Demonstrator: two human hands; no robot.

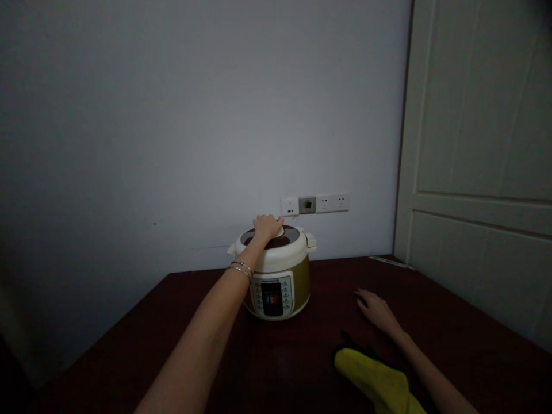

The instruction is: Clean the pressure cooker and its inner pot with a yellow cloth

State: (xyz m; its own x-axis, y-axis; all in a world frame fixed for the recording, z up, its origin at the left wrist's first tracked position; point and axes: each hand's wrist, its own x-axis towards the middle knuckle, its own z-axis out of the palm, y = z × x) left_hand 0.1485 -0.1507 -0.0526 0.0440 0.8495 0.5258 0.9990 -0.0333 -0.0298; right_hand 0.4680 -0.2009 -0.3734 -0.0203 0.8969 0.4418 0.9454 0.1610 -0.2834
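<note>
A white and gold electric pressure cooker (302, 284) stands upright on a dark red-brown table, its button panel facing me. On top of its lid, my left hand (268, 226) is closed around the lid handle, most of which the hand hides. My right hand (376, 310) lies on the table to the right of the cooker, its fingers stretched out and nothing in them. Close to my right forearm is a yellow cloth (373, 374) with a dark edge, partly cut off by the bottom of the view.
Behind the cooker, a row of wall sockets (332, 202) sits on the pale wall (207, 115). A light panelled door (483, 115) stands to the right. A thin pale strip (390, 262) lies at the table's back right edge. The tabletop (280, 368) is dark.
</note>
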